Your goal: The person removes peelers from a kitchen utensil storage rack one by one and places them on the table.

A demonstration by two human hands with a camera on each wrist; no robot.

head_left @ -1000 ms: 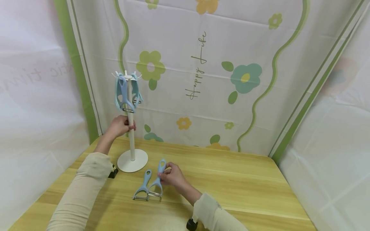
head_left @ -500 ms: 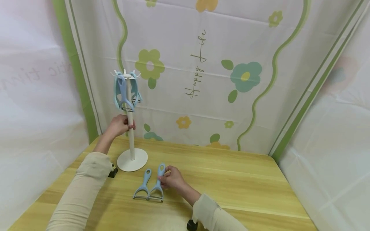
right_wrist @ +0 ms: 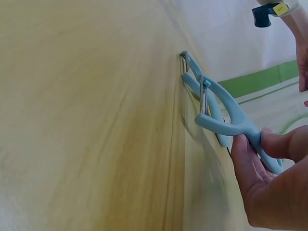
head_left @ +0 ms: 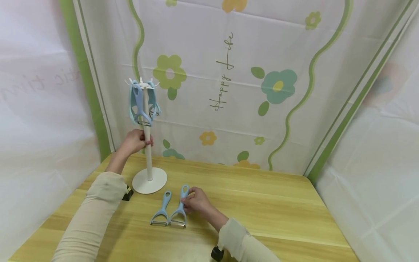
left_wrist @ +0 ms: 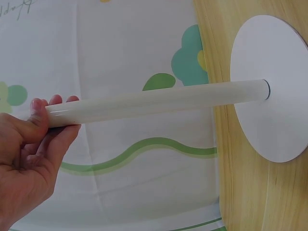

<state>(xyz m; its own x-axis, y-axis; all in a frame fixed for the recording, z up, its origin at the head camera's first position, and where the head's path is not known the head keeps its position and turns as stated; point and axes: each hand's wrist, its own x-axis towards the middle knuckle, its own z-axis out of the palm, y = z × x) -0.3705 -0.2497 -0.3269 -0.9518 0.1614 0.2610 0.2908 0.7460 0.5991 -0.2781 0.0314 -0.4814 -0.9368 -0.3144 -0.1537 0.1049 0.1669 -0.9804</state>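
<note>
My left hand point(head_left: 135, 142) grips the white pole point(left_wrist: 144, 103) of an upright stand below its ring of hooks. Several light-blue peelers point(head_left: 139, 102) hang from those hooks. With thumb and fingers, my right hand point(head_left: 197, 201) pinches the handle of one blue peeler point(head_left: 179, 210) low over the table. In the right wrist view this peeler point(right_wrist: 231, 127) is tilted, its blade end toward the wood. A second blue peeler point(head_left: 162, 211) lies flat on the table just to its left, handle pointing away.
The stand's round white base point(head_left: 140, 183) rests on the wooden table point(head_left: 262, 211) at the back left. A white curtain point(head_left: 196, 47) with printed flowers hangs behind the table, and more sheeting closes off both sides.
The pinched peeler has come down closer to the table and shifted slightly, its blade now showing beside the lying peeler. My left hand keeps its grip on the pole.
</note>
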